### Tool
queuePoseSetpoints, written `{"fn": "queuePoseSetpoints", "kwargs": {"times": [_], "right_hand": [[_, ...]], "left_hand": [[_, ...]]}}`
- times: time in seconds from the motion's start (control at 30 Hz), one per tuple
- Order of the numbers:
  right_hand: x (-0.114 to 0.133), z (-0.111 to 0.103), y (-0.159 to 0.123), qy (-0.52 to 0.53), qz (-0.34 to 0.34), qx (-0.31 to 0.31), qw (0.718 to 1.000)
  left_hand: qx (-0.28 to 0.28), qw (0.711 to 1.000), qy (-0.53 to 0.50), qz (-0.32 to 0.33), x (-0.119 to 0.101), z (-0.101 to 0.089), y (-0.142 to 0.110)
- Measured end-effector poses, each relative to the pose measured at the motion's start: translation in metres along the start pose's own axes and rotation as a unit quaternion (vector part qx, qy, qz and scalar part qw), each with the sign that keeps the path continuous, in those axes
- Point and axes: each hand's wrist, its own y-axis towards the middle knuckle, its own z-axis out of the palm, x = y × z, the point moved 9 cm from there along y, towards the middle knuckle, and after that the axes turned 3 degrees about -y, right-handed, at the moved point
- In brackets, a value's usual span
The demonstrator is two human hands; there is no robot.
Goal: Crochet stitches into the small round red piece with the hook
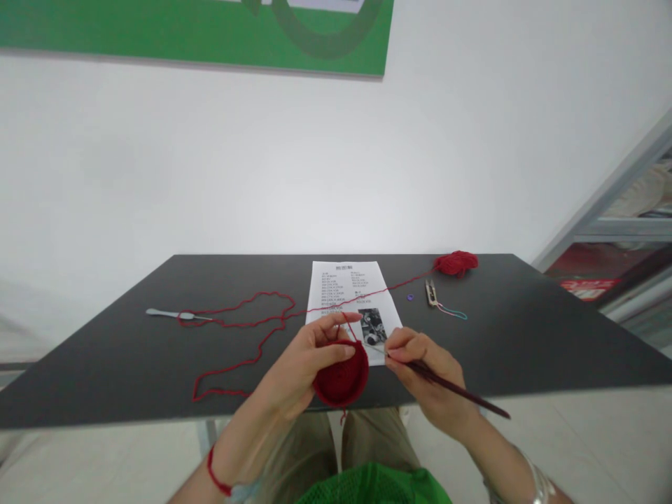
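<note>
My left hand [302,360] is closed on a round, cupped piece of red crochet [344,381], thumb across its upper rim. A strand of red yarn [349,325] runs over the raised left index finger and down to the rim. In my right hand [425,371] is a crochet hook [462,393] with a dark brown handle, gripped like a pen. Its thin metal shaft points left to the edge of the crochet piece; whether the tip sits inside a stitch is too small to tell. A short red tail hangs below the piece.
Under the hands lies a printed sheet [341,280] on the dark table [525,336]. A red yarn ball [456,263], thread snips [431,292] and a purple ring [410,297] are to the right. Leftward, loose yarn loops around a grey-handled hook [171,314].
</note>
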Motion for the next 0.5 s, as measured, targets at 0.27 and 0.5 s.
{"fn": "queuePoseSetpoints", "kwargs": {"times": [0.27, 0.5], "right_hand": [[-0.007, -0.002, 0.009, 0.068, 0.080, 0.072, 0.992], [0.003, 0.003, 0.020, 0.105, 0.064, 0.151, 0.981]], "left_hand": [[0.060, 0.996, 0.024, -0.054, 0.003, 0.005, -0.004], [0.131, 0.985, 0.021, -0.112, 0.007, 0.010, -0.004]]}}
